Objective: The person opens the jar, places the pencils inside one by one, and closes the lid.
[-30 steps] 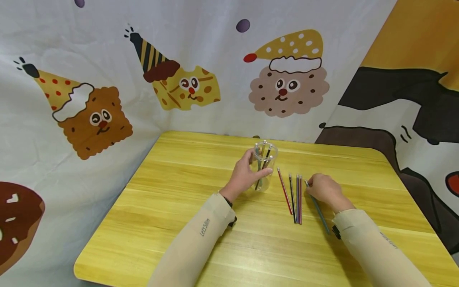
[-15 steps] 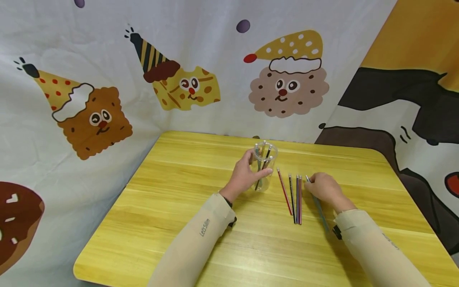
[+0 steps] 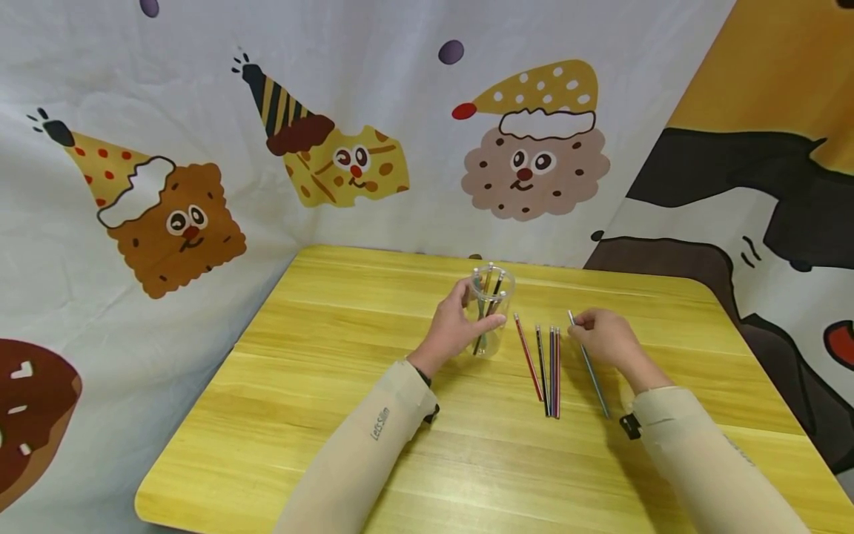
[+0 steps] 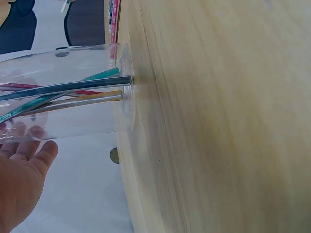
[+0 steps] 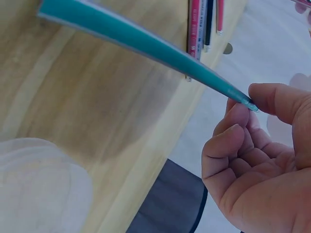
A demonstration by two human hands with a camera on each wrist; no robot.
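Note:
My left hand point(image 3: 455, 326) holds a clear plastic cup point(image 3: 490, 344) upright on the table, with the thumb in front and the fingers round its far side. Several pencils point(image 4: 63, 92) lean inside the cup, teal, dark and yellowish among them. Between the thumb and fingers of my right hand point(image 3: 608, 343) a teal pencil point(image 3: 592, 374) is pinched near its top end. That pencil slants down toward me and looks raised off the table. To its left lie a red pencil point(image 3: 528, 357), a black pencil point(image 3: 543, 374) and a close pair of purple and red pencils point(image 3: 556, 374).
The yellow wood-grain table point(image 3: 300, 415) has rounded corners. Behind it hangs a pale cloth point(image 3: 414, 237) printed with cartoon snacks. A blurred, translucent round shape point(image 5: 43, 184) fills the lower left of the right wrist view.
My right hand has moved slightly away from me with the teal pencil, whose near end has come up and back. The left hand and cup stay in place.

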